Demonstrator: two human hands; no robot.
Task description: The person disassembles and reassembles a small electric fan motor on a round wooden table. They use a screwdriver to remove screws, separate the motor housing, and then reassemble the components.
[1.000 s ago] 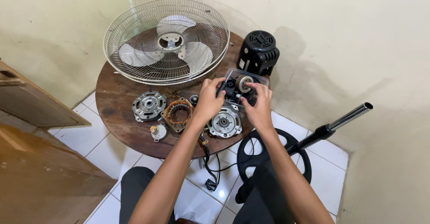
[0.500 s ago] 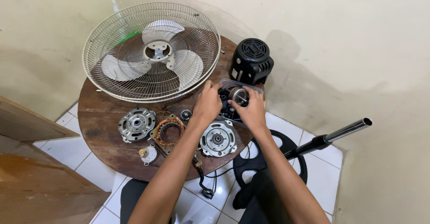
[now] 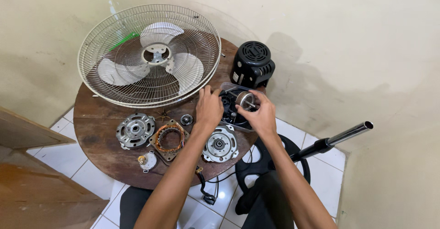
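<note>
My right hand [image 3: 260,113] pinches a round metal rotor with a shaft [image 3: 245,100] and holds it over a black plastic motor base [image 3: 228,106] at the table's right edge. On the left side of that base rests my left hand [image 3: 209,107], fingers spread and pressing down. Just below my hands lies a silver motor end plate [image 3: 220,144]. A copper-wound stator [image 3: 168,138] sits to its left.
A round wooden table [image 3: 98,128] carries a white fan guard with blades [image 3: 149,55], a black motor cover [image 3: 252,65], another silver end plate [image 3: 134,130], a small gear motor [image 3: 147,161] and a small bearing [image 3: 186,119]. A black fan stand with a chrome pole [image 3: 337,139] lies on the tiled floor.
The camera view has shifted, so the table sits lower and more to the right in the picture. My hands stay on the motor base and rotor with little movement.
</note>
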